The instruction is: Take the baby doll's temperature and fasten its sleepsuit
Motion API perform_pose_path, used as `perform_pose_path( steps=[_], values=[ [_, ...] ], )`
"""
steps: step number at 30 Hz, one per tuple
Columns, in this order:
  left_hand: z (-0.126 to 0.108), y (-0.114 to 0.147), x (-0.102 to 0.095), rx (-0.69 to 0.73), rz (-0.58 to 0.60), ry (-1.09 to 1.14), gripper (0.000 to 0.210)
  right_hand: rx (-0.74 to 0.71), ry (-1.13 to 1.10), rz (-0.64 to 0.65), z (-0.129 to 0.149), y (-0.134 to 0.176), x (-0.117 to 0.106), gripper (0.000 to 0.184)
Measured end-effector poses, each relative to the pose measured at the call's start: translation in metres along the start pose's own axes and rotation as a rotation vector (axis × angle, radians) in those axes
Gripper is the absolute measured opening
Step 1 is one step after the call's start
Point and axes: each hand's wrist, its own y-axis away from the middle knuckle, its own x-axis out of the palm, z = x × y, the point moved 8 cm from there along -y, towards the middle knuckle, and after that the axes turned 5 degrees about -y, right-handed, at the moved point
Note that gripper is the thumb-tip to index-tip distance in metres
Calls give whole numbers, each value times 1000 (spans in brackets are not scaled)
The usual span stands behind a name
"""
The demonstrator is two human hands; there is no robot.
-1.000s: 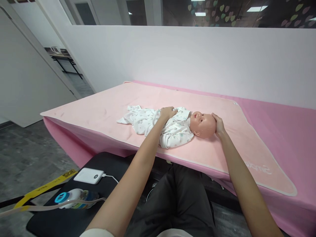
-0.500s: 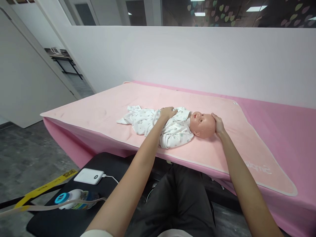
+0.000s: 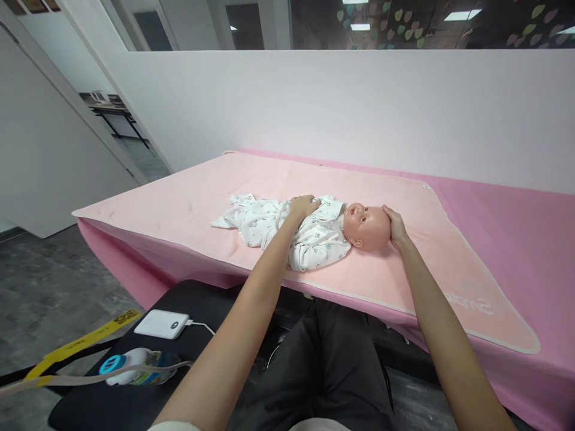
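A baby doll (image 3: 367, 228) lies on its back on a pale pink mat (image 3: 431, 269), its head toward the right. It is dressed in white printed clothes (image 3: 314, 250) whose lower end spreads loosely leftward. My left hand (image 3: 303, 206) rests flat on the doll's clothed torso, fingers stretched out over the cloth. Cupped against the crown of the head is my right hand (image 3: 396, 228), its fingers curved round the far side; some of them are hidden by the head. The doll's arms and legs are not visible under the cloth.
The mat lies over a pink table cover (image 3: 530, 239) against a white wall (image 3: 336, 108). At the lower left, a black chair seat (image 3: 188, 299) carries a white power bank (image 3: 162, 324) with a cable and a blue-capped bottle (image 3: 135, 366). A yellow strap (image 3: 85, 338) crosses beside it.
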Motion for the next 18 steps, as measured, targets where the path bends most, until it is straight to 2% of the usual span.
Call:
perform_pose_path(
  steps=[4, 7, 12, 14, 18],
  values=[
    [0, 1, -1, -4, -4, -5, 45, 10, -21, 0, 0, -2, -1, 39],
    [0, 1, -1, -3, -4, 2, 45, -21, -32, -58, 1, -5, -9, 39],
    [0, 1, -1, -3, -2, 8, 45, -246, -49, -166, 18, -3, -18, 30],
    [-1, 1, -1, -6, 1, 3, 45, -263, 13, -125, 21, 0, -12, 29],
    [0, 1, -1, -12, 5, 4, 46, -135, 86, 29, 14, 3, 4, 36]
  ],
)
